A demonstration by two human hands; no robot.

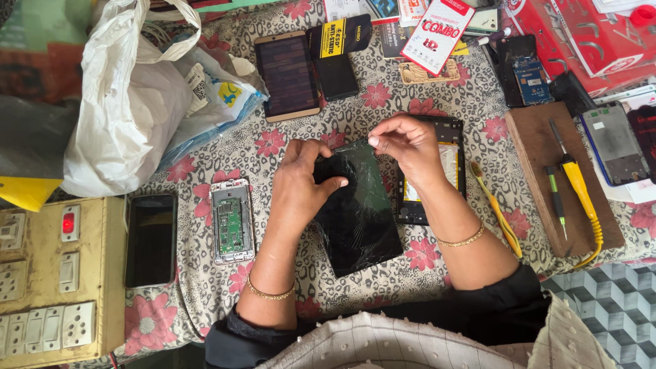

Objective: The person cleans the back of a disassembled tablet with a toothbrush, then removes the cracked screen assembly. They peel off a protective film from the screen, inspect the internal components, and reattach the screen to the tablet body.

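peeling film off a black phone screen

the step in hand looks like stripping the clear film from a black phone screen lying mid-bench. the left hand presses the panel down, thumb flat across its top edge, fingers curled on its left side. the right hand pinches the film's upper corner between thumb and forefinger. the next move likely calls for a slow, low, even pull. an open phone frame lies just beside it under the right wrist, crowding that pull; a yellow tool and a bare phone chassis lie near on the floral bench.
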